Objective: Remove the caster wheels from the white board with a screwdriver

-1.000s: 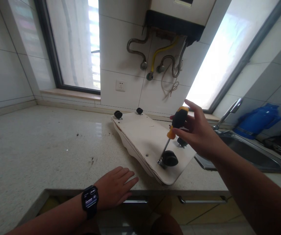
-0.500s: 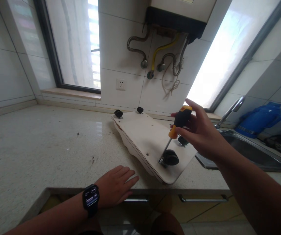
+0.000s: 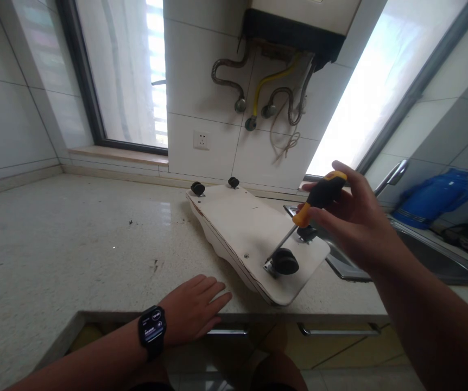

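While I watch through the head camera, my right hand (image 3: 352,220) has thumb and fingers closed around the handle of a yellow-and-black screwdriver (image 3: 322,194), whose shaft slopes down to the near left. Its tip is at the metal mounting plate (image 3: 267,267) of a black caster (image 3: 285,262); I cannot tell whether it touches. That caster lies left and near of the right hand, on a white board (image 3: 232,225) lying casters-up, long axis running far left to near right. My left hand (image 3: 195,308), fingers slightly apart and holding nothing, is at the countertop's (image 3: 79,244) near edge, left of the caster. Right of the board is the sink (image 3: 421,252).
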The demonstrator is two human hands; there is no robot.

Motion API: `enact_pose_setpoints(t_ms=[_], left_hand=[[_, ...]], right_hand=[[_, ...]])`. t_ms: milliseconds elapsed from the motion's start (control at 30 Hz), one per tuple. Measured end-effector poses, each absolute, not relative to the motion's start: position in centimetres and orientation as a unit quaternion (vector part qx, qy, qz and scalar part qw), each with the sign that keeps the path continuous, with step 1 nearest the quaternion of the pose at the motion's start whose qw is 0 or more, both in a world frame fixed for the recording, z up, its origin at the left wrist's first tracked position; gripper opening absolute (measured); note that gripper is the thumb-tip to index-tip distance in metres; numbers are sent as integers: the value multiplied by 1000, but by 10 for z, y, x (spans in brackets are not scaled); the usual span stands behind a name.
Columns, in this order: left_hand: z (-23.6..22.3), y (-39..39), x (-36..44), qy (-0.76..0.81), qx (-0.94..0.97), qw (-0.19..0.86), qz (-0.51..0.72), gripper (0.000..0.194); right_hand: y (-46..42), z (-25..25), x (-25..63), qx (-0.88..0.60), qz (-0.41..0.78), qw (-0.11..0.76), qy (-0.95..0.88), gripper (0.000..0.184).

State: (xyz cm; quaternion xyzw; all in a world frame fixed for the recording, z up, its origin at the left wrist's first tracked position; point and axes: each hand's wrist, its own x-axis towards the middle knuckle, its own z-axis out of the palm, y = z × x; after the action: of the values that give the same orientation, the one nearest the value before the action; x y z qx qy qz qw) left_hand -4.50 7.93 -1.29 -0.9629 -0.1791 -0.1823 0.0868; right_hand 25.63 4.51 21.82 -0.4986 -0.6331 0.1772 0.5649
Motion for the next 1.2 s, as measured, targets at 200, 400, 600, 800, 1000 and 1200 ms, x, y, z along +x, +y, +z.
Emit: enact_pose_setpoints(t_ms=[200, 400, 600, 800, 1000, 1200], left_hand=[[-14, 79, -45, -183, -964, 75, -177, 45], [-4, 79, -45, -198, -964, 3, -177, 46], [21, 74, -44, -240, -917, -181, -261, 27], [48, 54, -36, -304, -797, -427, -301, 22], [56, 36, -32, -316, -735, -527, -286, 26], [61, 33, -32, -331, -715, -542, -293, 17]], right_hand=[[40, 195, 270, -448, 208, 684, -537, 90], [22, 152, 265, -432, 242, 777, -390, 80], [-7, 100, 254, -451, 267, 811, -260, 80], [-26, 70, 243, -474, 278, 800, -242, 83], [-30, 64, 235, -489, 264, 786, -272, 83], [-32, 63, 231, -505, 256, 776, -280, 84]])
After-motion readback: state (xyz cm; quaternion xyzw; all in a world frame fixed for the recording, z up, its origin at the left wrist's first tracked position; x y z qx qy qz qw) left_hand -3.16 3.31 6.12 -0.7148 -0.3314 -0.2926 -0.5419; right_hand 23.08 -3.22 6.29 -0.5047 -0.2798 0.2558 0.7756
